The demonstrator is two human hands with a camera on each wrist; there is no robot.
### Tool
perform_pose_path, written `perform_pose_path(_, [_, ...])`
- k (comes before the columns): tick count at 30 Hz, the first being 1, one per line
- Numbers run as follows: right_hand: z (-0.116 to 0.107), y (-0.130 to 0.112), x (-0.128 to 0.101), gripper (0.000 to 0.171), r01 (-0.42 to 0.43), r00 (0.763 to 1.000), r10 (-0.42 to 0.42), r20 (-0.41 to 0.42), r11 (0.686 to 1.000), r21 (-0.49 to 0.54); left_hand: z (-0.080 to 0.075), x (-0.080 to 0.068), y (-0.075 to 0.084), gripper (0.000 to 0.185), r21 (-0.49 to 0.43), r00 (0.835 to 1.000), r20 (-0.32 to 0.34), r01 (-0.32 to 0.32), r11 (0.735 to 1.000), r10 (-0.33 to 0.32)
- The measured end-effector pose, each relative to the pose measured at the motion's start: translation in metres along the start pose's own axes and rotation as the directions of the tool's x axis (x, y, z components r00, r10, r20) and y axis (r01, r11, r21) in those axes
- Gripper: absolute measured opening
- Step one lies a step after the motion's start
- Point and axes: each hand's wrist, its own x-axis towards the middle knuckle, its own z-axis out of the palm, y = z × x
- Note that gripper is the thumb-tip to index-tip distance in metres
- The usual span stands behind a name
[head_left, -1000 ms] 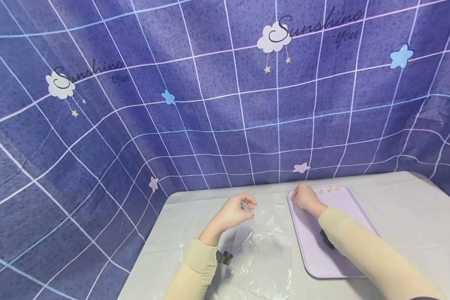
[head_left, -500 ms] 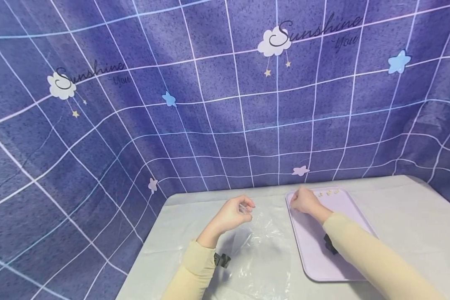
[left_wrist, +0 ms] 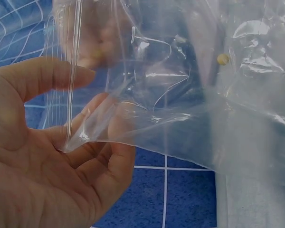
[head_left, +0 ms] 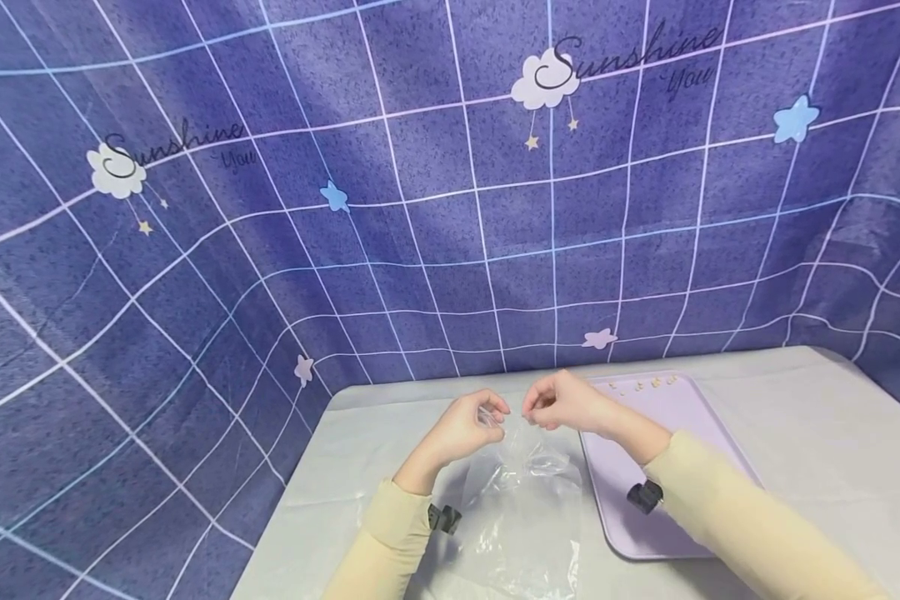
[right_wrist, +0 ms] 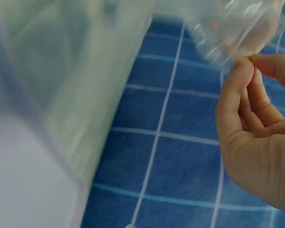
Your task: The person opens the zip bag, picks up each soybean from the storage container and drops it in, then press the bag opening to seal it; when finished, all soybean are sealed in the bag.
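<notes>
Bag: clear plastic bag point(head_left: 525, 492) held up at its mouth above the table's point(head_left: 810, 417) near-left part.
Left hand point(head_left: 461, 429): fingers pinching the bag's top edge.
Right hand point(head_left: 562, 402): fingertips pressed together at the bag's mouth; contents unclear.
Tray: lilac tray point(head_left: 690, 417) just right of the bag, small yellow pieces point(head_left: 654, 382) at its far edge.

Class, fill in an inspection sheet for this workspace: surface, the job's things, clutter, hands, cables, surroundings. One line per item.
Surface: table under a pale grey cover.
Job's things: clear plastic bag; lilac tray with small yellowish pieces at its far edge.
Clutter: nothing seen.
Hands: left hand pinches the bag's top edge; right hand close beside it, fingertips pinched; what they hold cannot be told.
Cables: nothing seen.
Surroundings: purple grid-patterned backdrop.
</notes>
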Motion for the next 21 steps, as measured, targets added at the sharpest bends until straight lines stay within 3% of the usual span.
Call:
perform_pose_path(5, [0.012,-0.011,0.000,0.005,0.138,0.990,-0.133,0.046,0.980,-0.147,0.000,0.000,0.002,0.030,0.001,1.000,0.007,-0.003,1.000,0.003])
perform_pose_path(9, [0.018,-0.012,-0.001,0.010,0.179,0.984,-0.168,0.066,0.952,-0.247,0.000,0.000,0.003,0.031,-0.008,1.000,0.009,-0.004,1.000,0.004])
perform_pose_path(21, [0.022,-0.012,-0.002,0.007,0.182,0.982,-0.164,0.090,0.947,-0.263,0.001,-0.002,0.004,0.031,-0.006,1.000,0.012,0.009,1.000,-0.009])
